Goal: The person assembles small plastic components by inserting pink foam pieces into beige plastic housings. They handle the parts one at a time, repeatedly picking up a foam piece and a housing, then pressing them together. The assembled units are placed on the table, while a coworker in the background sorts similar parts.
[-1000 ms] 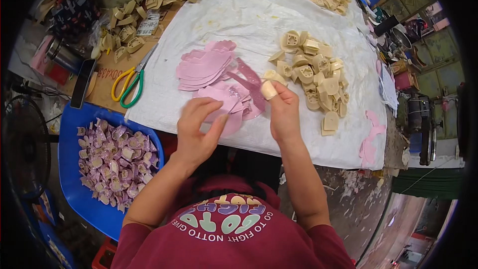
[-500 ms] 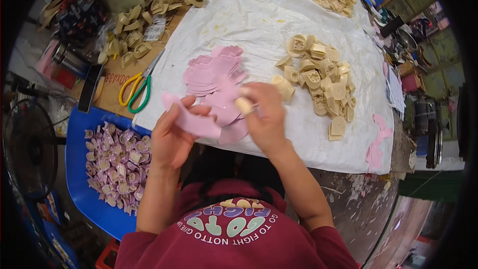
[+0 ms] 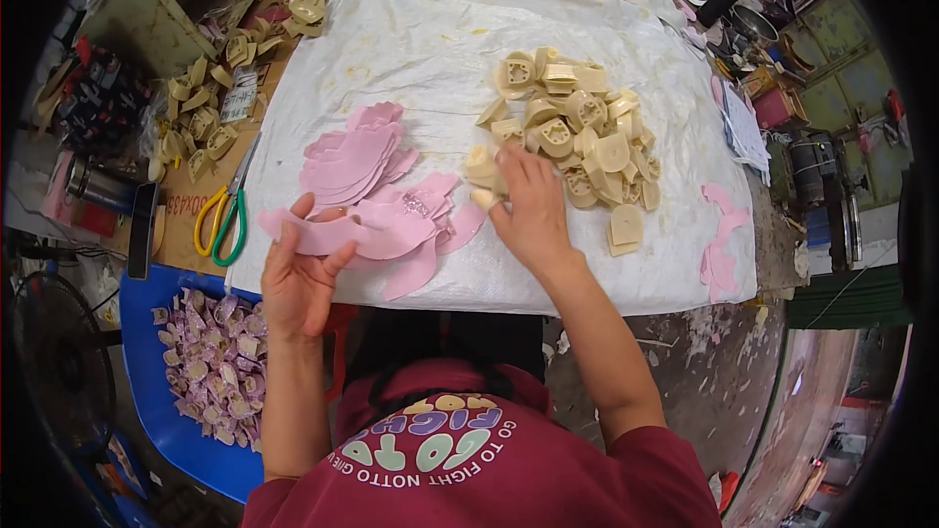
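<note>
Left hand (image 3: 301, 286): fingers and thumb gripping a pink strip (image 3: 380, 238), whose right end reaches over other pink pieces (image 3: 344, 158).
Right hand (image 3: 516, 198): fingers curved against a beige block (image 3: 480, 167) (a pale cover sits on the thumb); whether it grips cannot be told.
Beige pile (image 3: 590, 127): on the white sheet (image 3: 421, 64), just right of the block.
Scissors (image 3: 223, 218): on the bench (image 3: 181, 252), left of the sheet.
Blue tub (image 3: 138, 332): lower left, holding purple parts (image 3: 217, 364).
</note>
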The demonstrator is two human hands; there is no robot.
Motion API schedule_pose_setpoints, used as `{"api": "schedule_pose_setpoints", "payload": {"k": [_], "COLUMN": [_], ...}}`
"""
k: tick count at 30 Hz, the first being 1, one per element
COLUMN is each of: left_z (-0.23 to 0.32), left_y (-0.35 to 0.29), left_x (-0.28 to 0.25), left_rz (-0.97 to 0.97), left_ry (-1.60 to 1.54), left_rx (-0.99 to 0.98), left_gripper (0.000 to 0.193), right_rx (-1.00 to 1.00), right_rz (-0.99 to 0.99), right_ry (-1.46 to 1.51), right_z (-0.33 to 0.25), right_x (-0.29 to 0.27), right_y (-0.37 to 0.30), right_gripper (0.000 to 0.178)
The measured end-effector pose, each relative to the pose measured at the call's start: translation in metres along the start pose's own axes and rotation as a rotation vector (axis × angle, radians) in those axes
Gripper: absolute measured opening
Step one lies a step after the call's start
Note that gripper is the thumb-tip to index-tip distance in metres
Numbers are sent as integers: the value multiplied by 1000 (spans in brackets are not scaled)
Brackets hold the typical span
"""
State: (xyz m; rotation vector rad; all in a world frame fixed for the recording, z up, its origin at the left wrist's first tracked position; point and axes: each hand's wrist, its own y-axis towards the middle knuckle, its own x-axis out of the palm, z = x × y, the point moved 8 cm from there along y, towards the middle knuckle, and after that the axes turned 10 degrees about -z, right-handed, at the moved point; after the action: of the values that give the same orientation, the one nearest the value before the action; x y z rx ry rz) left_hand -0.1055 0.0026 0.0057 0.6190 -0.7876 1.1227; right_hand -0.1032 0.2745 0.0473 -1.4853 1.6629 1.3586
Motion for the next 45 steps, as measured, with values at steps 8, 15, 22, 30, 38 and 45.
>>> {"api": "schedule_pose_setpoints", "payload": {"k": [8,15,22,30,38,45], "left_z": [-10,-103,-109,-116,-78,-47], "left_y": [33,63,53,39,22,11], "left_x": [22,127,83,91,78,89], "left_rz": [51,-135,53,26,147,66], "left_ry": [-75,198,190,41,-36,30], "left_rx": [31,-194,-232,-286,-210,-108], "left_gripper": [45,45,43,46,43,43], "right_rx": [95,206,274,31,-25,48], "right_rz": [-27,45,-97,82,-163,-197], "right_ry": [209,79,51,787,816,969], "right_z": [26,37,48,-30,-91,-82], "right_x": [-8,-33,-58,-70,-36,-54], "right_y": [-62,-100,-117,-57,-47,-45], "right_gripper": [49,51,45,37,29,42]}}
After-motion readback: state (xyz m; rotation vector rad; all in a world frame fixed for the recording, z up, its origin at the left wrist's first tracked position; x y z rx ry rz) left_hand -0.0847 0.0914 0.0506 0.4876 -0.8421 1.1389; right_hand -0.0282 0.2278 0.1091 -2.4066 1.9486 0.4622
